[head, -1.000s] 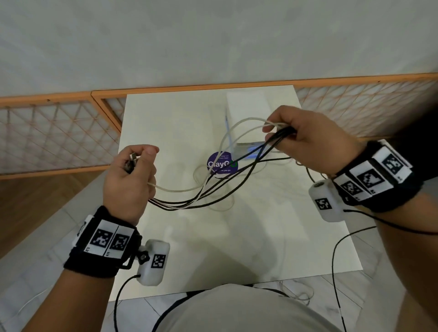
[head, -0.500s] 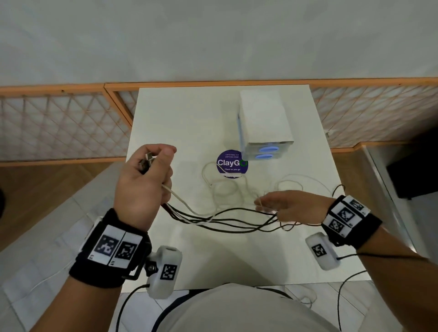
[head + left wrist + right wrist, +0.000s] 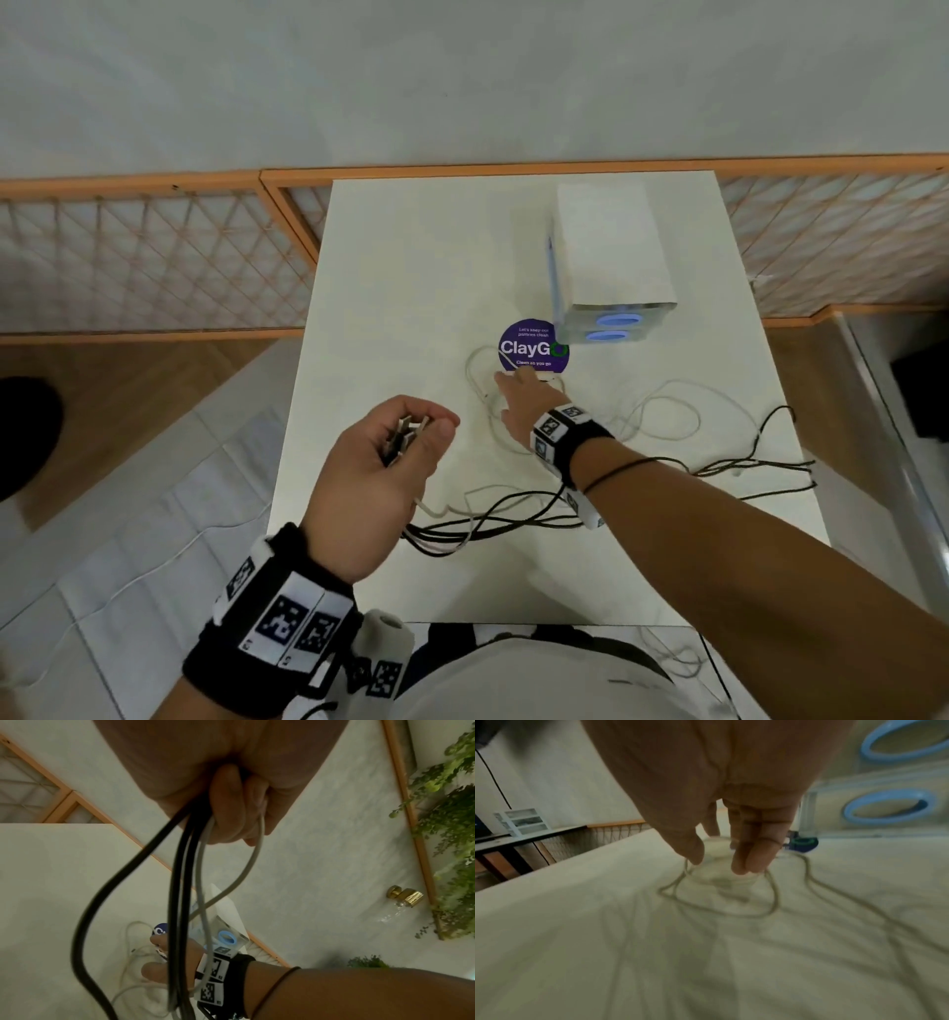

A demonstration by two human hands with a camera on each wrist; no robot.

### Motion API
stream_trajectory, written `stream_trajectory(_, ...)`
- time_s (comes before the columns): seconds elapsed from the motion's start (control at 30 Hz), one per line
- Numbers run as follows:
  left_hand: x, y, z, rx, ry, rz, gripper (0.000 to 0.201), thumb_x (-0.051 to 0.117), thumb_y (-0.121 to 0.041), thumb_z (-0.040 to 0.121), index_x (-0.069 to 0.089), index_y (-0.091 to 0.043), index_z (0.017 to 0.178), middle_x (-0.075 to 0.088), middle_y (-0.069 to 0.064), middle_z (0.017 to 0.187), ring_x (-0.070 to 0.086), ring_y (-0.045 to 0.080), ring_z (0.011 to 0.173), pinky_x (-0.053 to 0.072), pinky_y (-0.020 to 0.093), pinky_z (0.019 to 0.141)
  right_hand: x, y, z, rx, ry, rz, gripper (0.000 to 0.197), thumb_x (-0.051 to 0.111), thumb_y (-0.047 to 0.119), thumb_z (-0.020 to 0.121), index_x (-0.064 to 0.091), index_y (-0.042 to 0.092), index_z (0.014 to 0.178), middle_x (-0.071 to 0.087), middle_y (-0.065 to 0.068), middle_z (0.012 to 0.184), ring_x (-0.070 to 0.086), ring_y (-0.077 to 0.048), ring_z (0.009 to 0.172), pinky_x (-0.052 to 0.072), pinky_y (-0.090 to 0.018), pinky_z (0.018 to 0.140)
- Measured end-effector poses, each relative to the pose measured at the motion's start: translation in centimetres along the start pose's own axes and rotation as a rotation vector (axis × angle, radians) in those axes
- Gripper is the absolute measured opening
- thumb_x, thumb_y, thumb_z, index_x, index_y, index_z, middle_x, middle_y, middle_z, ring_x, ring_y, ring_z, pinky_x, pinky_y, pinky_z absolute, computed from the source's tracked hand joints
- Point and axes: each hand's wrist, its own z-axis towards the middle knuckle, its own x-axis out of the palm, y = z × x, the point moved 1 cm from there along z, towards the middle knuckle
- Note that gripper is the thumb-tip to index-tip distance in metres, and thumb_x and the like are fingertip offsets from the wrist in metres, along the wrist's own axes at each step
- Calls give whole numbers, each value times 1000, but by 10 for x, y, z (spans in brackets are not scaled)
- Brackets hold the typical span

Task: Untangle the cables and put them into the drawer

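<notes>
Seen from above, a person stands at the near edge of a white table (image 3: 390,288). The left hand (image 3: 380,473) is raised over the table's near left part, fingers and thumb curled tight round a bundle of cable ends, metal plugs (image 3: 405,437) poking out by the thumb. From under that fist, black cables (image 3: 518,506) and pale cables (image 3: 667,411) trail down and right across the table; the black ones run to the right edge, while the pale ones lie in loose overlapping loops in the middle. The right hand (image 3: 524,401) reaches forward over those loops, fingers extended and pointing down. In the right wrist view the thumb sits apart from the other fingertips (image 3: 746,862), all at or just above a small pale loop (image 3: 718,894); whether they have pinched it cannot be told. Just beyond the hand lies a round purple sticker (image 3: 534,347). Behind it to the right stands a small white drawer unit (image 3: 611,246) with two blue oval handles, both drawers looking closed. The step in hand appears to be picking one pale strand out of the snarl. It would go best by taking a single strand, lifting it slowly away from the anchored bundle, and easing off wherever a loop starts to tighten. A drawer has yet to be opened.
</notes>
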Motion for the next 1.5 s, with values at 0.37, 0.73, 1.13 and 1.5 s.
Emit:
stream_trajectory(0.37,-17,24,-5,-10,-36,171,9,67,-22,99,75,-24,96,56,-18,59,45,4,50,40,18,52,-30,-29,-14,-4,6,142,9,53,23,100,54,15,96,62,-9,95,60,-30,88,45,-34,75)
stream_trajectory(0.73,-9,28,15,56,40,196,8,67,-20,100,74,-21,97,53,-19,56,42,3,48,37,13,49,-225,-74,-139,-77,-517,489,9,62,19,96,59,13,102,67,-2,80,56,-15,63,46,-28,62)
stream_trajectory(1.13,-8,57,22,25,224,650,6,67,-35,98,67,-33,92,67,-25,77,60,0,69,47,30,66,-295,-103,-256,-161,-908,891,19,59,18,104,65,5,117,74,-4,80,63,-27,58,57,-34,59)
stream_trajectory(1.5,68,-43,11,238,315,152,50,86,-20,80,70,-38,124,60,-11,67,53,4,62,46,9,67,-209,-47,-269,-224,-303,741,12,62,14,102,71,9,109,79,-6,89,77,-24,76,64,-42,75)
